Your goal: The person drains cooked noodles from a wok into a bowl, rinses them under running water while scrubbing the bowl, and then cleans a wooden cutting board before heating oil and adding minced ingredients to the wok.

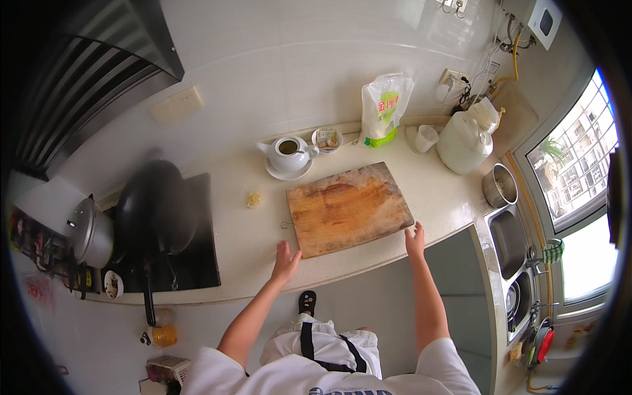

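A worn wooden cutting board (348, 207) lies at a slant on the cream countertop (247, 232). Just off its lower left corner is my left hand (286, 261), fingers apart and holding nothing. My right hand (415, 240) is at the board's lower right corner, fingers spread and empty; whether it touches the edge I cannot tell. Behind the board stand a lidless white teapot (289, 154) on a saucer (289, 173), a small bowl (327, 140) and an upright plastic bag of white powder (386, 111). A small heap of chopped yellowish food (253, 199) sits left of the board.
At left, a black wok (150, 207) and a lidded metal pot (91, 234) are on the stove. To the right stand a plastic cup (425, 138), a large whitish lidded container (464, 143) and a metal pot (499, 186) beside the double sink (508, 242).
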Demonstrator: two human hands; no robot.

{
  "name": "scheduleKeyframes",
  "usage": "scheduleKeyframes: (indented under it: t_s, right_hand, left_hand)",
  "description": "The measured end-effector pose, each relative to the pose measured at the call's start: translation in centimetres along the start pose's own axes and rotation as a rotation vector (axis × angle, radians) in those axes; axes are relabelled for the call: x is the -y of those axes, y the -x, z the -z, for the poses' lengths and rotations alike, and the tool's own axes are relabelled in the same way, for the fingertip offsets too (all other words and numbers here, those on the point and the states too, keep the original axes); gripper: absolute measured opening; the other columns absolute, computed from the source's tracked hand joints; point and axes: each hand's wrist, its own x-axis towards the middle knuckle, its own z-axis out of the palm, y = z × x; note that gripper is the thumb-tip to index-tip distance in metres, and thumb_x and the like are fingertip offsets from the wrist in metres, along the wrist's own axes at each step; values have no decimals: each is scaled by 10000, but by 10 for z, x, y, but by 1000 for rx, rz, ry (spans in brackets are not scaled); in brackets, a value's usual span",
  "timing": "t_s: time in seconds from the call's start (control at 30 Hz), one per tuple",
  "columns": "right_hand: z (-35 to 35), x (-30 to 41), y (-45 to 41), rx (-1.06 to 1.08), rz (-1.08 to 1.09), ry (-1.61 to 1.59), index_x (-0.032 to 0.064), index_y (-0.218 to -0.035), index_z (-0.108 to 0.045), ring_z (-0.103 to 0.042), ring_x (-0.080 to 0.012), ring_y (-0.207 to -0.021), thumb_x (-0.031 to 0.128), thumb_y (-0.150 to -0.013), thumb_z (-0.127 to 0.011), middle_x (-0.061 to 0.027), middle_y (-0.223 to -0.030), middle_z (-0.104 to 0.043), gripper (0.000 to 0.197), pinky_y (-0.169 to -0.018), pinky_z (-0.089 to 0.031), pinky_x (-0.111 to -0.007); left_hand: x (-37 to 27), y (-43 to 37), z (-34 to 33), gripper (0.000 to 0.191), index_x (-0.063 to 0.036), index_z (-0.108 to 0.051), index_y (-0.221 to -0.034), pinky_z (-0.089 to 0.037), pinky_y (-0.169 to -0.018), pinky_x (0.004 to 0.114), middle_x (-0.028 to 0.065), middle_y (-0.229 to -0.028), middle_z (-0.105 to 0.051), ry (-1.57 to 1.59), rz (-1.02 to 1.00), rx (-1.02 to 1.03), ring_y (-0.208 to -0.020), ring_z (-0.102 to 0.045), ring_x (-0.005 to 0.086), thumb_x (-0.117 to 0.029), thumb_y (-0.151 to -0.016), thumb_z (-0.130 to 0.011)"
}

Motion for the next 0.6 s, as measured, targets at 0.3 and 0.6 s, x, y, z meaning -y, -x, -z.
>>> scheduleKeyframes:
  t_s: [0.3, 0.6]
  right_hand:
    - [-5, 7, -85, 322, -372, 302, -108, -1064, -467, -493, -390, -990, 511, -674, -623, -312, -1077, -466, 748, -836, -425, -400]
    - [127, -7, 3, 14, -532, 77, -1, -981, -477, -487, -392, -869, 369, -758, -605, -250, -973, -423, 451, -770, -429, -394]
  left_hand:
    - [-32, -28, -42, 543, 42, -363, -1226, -145, -1036, 375, 202, -1340, -256, 311, 23, -37, -1270, -161, 322, -257, -793, -496]
    - [-81, 27, -60, 496, 4, -427, -1179, -333, -921, 355, 87, -1169, -479, 1137, 404, 262, -1097, -436, 219, -334, -818, -465]
